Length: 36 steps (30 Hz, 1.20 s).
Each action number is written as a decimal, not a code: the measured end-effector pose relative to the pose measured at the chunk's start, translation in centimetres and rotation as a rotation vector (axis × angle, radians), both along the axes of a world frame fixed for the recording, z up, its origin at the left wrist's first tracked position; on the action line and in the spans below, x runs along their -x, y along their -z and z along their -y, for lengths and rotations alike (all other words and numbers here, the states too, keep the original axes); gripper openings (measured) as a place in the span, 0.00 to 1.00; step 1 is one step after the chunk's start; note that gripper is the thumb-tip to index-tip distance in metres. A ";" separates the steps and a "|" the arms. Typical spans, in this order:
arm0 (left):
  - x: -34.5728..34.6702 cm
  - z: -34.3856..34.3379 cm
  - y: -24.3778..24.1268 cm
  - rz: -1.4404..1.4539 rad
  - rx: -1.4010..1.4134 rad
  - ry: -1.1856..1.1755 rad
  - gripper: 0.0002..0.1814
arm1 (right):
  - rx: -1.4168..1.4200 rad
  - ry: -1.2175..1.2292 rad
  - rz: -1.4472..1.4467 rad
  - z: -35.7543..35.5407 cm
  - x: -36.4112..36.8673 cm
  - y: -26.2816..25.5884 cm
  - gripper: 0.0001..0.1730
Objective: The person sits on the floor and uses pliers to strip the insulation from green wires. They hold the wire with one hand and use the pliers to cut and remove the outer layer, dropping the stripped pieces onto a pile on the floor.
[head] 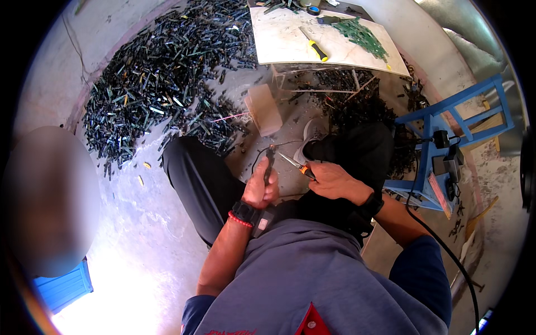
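Observation:
My left hand [257, 186] grips a slim, dark, stick-like piece [269, 165], held roughly upright between thumb and curled fingers. A thin dark wire [254, 164] curves beside it; whether it joins the piece I cannot tell. In my right hand [333, 181] is a screwdriver-like tool with an orange and black handle [307, 171]. Its narrow metal shaft [289, 158] points up and left, with the tip a little right of the dark piece and apparently apart from it. Both hands are above my lap, between my bent knees.
Heaps of dark strip-like parts [159, 79] cover the floor ahead. A low white board [284, 39] carries a yellow-black screwdriver [317, 49] and thin green strips [362, 35]. Before me stands a brownish block [264, 111]. A blue chair [439, 111] bears black adapters [448, 161]; a black cable [448, 249] runs at right.

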<state>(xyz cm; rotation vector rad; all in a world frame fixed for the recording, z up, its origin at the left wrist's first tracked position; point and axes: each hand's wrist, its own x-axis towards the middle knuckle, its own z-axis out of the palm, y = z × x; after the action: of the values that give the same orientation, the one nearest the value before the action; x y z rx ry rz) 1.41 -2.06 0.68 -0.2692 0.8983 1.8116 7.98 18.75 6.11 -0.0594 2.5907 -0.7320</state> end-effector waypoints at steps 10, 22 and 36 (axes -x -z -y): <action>-0.2 -0.3 0.3 -0.014 0.080 0.004 0.30 | -0.058 0.006 -0.001 1.2 0.1 -0.6 0.14; -0.2 -0.3 0.7 -0.121 0.181 0.028 0.29 | -0.102 -0.012 0.104 0.7 0.4 -0.4 0.13; -0.4 -0.5 0.7 -0.189 0.249 0.068 0.30 | -0.076 -0.059 0.157 0.3 0.5 0.2 0.14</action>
<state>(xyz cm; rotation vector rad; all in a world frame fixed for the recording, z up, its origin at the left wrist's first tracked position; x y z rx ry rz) 1.78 -1.51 -0.06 -0.2235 1.2546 1.6822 7.45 18.43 5.91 -0.0522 2.4533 -0.5920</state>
